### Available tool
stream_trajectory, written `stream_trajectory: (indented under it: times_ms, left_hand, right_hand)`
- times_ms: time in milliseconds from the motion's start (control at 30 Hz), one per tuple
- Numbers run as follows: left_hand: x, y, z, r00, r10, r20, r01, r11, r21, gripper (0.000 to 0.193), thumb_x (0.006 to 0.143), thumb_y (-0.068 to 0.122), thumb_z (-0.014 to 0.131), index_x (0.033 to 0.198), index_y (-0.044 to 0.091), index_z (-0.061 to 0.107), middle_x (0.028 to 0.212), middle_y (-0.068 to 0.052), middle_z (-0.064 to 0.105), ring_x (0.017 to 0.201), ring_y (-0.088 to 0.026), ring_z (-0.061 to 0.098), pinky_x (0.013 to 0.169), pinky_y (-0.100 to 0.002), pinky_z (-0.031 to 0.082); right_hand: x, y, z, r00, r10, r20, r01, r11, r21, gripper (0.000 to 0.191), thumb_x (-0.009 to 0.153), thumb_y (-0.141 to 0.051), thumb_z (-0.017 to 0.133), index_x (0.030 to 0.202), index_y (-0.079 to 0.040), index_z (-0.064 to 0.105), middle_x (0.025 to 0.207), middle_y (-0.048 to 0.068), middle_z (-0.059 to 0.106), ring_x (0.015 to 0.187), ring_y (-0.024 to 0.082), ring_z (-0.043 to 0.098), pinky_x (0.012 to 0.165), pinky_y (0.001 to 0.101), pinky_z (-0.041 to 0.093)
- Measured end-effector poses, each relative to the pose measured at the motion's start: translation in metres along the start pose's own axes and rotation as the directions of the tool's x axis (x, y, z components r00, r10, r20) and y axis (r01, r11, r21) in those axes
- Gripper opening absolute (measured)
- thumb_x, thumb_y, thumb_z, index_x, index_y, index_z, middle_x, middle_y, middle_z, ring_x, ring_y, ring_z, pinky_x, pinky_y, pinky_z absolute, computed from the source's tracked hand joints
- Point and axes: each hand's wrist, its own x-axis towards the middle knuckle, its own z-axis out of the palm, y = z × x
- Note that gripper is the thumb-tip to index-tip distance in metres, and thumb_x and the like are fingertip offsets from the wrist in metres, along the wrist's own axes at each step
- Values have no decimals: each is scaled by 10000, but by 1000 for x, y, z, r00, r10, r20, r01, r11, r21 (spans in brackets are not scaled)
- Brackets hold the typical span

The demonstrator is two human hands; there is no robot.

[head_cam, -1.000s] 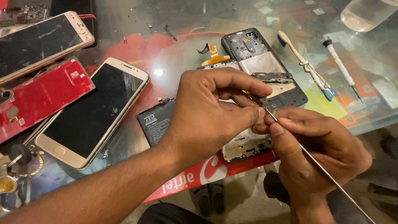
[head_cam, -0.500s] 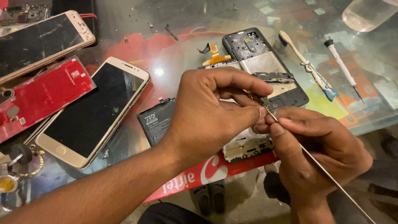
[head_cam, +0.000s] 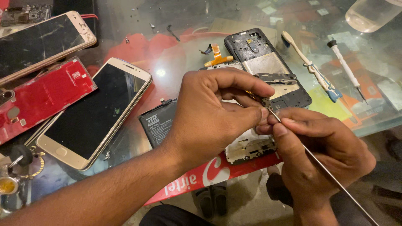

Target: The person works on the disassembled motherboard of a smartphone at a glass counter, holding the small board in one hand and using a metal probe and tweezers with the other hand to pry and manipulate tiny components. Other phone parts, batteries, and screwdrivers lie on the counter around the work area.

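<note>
Small dark phone part (head_cam: 266,101) sits pinched between the left hand's (head_cam: 209,121) thumb and forefinger, held just above the glass worktop (head_cam: 176,54), in front of the opened black phone frame (head_cam: 268,67). Far left lie a cracked gold phone (head_cam: 42,39) and a red inner frame (head_cam: 37,96); just beside them rests a second gold phone (head_cam: 94,111), screen up. A black battery (head_cam: 159,123) lies partly under the left wrist. The left grip is narrow, closed tight on the part. To its right, the right hand (head_cam: 322,155) holds a thin metal tool (head_cam: 326,173) in a pencil grip, tip touching the part. Over the last second both hands have barely shifted; the tip stays at the same spot on the part, so the fine work there seems to be in progress rather than finished. Further right lie a brush (head_cam: 310,67) and a screwdriver (head_cam: 345,67), untouched.
</note>
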Motion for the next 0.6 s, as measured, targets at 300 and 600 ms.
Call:
stream_trajectory:
  times_ms: [300, 600]
  left_hand:
    - [-1, 0, -1, 1000, 25, 4, -26, 999, 44, 186, 841, -83, 721, 1027, -96, 723, 917, -135, 771, 813, -144, 787, 756, -249, 689]
    - [-1, 1, -1, 1000, 13, -7, -12, 1000, 28, 194, 839, -97, 708, 1033, -97, 719, 949, -147, 765, 819, -143, 785, 769, -252, 696]
  right_hand:
    - [1, 1, 0, 1000, -4, 8, 3, 999, 33, 79, 1024, 47, 728, 991, 69, 659, 978, 217, 736, 868, 181, 762, 822, 262, 638]
    - [3, 0, 2, 1000, 0, 7, 0, 1000, 25, 68, 1010, 49, 726, 991, 58, 661, 967, 201, 740, 858, 171, 762, 819, 256, 637]
